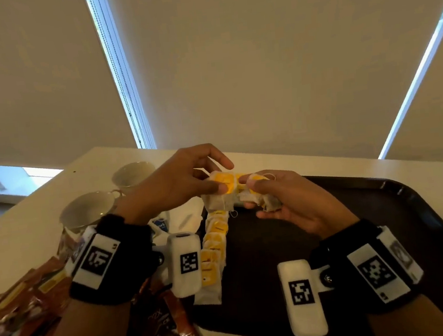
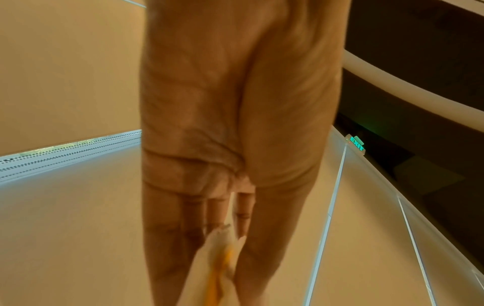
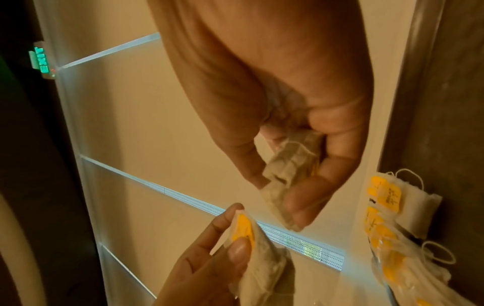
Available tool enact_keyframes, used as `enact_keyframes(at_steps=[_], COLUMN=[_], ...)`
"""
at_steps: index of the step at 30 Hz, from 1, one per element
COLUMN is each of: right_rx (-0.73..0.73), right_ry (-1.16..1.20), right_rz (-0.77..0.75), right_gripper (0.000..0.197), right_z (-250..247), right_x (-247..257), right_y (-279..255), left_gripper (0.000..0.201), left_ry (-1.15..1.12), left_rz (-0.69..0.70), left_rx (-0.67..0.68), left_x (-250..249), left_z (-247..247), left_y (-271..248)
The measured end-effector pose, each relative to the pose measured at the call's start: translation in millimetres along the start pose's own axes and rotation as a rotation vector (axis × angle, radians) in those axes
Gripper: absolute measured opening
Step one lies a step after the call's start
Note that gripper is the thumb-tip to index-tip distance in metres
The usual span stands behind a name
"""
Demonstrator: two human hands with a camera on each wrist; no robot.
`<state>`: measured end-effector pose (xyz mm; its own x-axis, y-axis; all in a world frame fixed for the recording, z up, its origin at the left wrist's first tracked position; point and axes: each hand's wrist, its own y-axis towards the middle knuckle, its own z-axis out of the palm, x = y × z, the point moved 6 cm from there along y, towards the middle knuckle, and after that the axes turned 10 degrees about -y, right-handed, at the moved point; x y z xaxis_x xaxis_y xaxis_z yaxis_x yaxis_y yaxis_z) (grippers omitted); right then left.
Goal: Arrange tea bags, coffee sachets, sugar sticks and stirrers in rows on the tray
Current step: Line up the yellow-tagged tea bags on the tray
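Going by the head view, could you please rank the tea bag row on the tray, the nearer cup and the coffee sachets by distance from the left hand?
From the left hand:
1. Tea bag row, just below it on the tray's left edge.
2. Nearer cup, to its left on the table.
3. Coffee sachets, far lower left, off the tray.

Hands: two, left hand (image 1: 181,182) and right hand (image 1: 291,201)
Trays: one tray (image 1: 381,206)
Cups: two cups (image 1: 89,210), far left
Tea bags in row (image 1: 213,247): about seven; overlap prevents exact count
Coffee sachets (image 1: 25,303): heaped pile, uncountable
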<state>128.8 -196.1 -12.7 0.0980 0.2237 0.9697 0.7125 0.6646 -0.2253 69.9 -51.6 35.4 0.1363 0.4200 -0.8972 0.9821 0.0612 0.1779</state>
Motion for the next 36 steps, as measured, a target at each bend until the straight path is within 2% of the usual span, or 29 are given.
enact_keyframes(at_steps=[6, 9, 15, 17, 20, 23, 25, 31, 36], right_rx=[-0.023, -0.073, -0.095, -0.095, -0.155, -0.251, -0.265, -0.132, -0.035], right_ry=[-0.304, -0.298, -0.221, -0.194, -0.167, -0.232, -0.315, -0.442, -0.557], right_rz=[-0.118, -0.150, -0.068, -0.044, -0.015, 0.054, 0.154, 0.405, 0.518], right_gripper=[0.025, 0.023, 0.012, 0.012, 0.013, 0.020, 0.023, 0.032, 0.024], right_z=[4.5, 3.2, -8.5, -12.1, -24.4, -41.4, -48.1, -42.0, -31.1], right_x=[8.1, 7.5, -0.8, -1.5, -2.3, -8.9, -15.0, -33.4, -46.2], right_y=[-3.4, -0.8, 3.6, 3.3, 2.4, 5.2, 13.9, 54.0, 76.1], left_gripper=[0.026, 0.025, 0.032, 0.029, 0.024, 0.025, 0.025, 0.024, 0.025], left_ry=[-0.019, -0.014, -0.137, -0.140, -0.102, -0.115, -0.119, -0.102, -0.076], left_rz=[-0.027, -0.040, -0.113, -0.108, -0.097, -0.087, -0.086, -0.082, -0.069], left_rx=[-0.016, 0.003, 0.090, 0.053, -0.077, -0.166, -0.193, -0.210, -0.211], left_x=[8.4, 10.1, 10.5, 10.0, 14.6, 17.5, 18.1, 15.4, 12.9], left_z=[8.6, 12.1, 11.5, 6.0, -6.4, -17.0, -22.1, -30.6, -34.5], left_y=[7.0, 7.5, 1.0, 0.7, 2.8, 2.2, 1.4, -1.2, -2.6])
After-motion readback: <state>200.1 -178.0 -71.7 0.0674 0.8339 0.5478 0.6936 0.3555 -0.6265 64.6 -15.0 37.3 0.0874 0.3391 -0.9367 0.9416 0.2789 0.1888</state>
